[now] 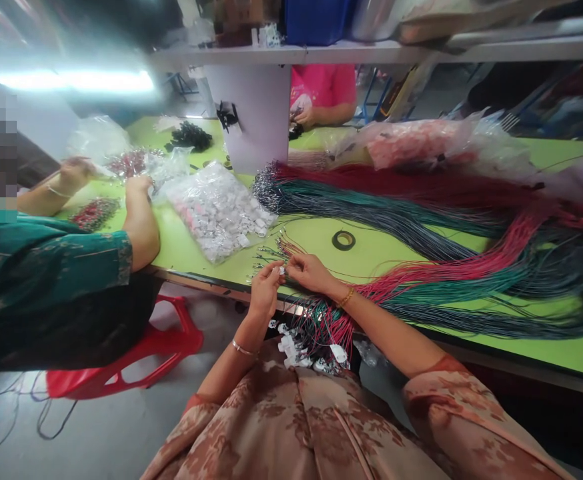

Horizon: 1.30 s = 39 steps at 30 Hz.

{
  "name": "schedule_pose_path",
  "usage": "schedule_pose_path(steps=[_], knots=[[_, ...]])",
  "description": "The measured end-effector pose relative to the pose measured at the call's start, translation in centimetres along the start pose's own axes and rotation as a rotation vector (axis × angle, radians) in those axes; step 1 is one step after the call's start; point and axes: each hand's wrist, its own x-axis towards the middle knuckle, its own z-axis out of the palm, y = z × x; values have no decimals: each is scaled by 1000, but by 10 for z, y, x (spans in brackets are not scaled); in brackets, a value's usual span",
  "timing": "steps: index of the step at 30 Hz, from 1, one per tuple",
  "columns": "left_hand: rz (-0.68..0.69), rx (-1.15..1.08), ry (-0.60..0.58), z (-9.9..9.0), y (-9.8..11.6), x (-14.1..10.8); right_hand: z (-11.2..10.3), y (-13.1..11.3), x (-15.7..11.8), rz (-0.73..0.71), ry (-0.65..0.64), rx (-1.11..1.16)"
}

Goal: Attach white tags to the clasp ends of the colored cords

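A small white plastic connector [282,271] is pinched between the fingertips of my left hand [265,288], just over the table's front edge. My right hand [310,272] is closed right beside it, its fingertips pinching what looks like a thin wire, mostly hidden by the fingers. Behind both hands, loose wire ends with metal terminals [267,255] fan out on the green tabletop. Below my right wrist, red, green and dark wires with white connectors [294,350] hang over the edge towards my lap.
Long bundles of red wires [476,257], green wires [471,291] and dark wires [396,230] cover the right side. A black tape roll [343,240] lies behind my hands. A clear bag of white connectors [216,213] sits left. Co-workers sit left, near a red chair [171,340], and opposite.
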Motion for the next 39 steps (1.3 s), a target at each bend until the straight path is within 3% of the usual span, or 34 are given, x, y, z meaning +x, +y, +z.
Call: schedule_pose_path(steps=[5,9,14,19,22,28,35,39], knots=[[46,13,49,2,-3,0,7,-6,-4,-2,38,-122],[46,36,48,2,-3,-1,-8,-14,4,-29,-34,-189],[31,58,26,5,0,-4,-32,-5,59,174,125,-371],[26,97,-7,4,3,-2,-18,10,102,406,25,-577],[8,107,-9,1,5,-1,-14,15,103,395,44,-545],[5,101,-4,-1,7,0,-28,15,89,268,131,-415],[6,96,-19,5,8,-1,-12,10,99,354,-15,-630],[1,92,-11,2,10,-4,-11,11,103,312,38,-485]])
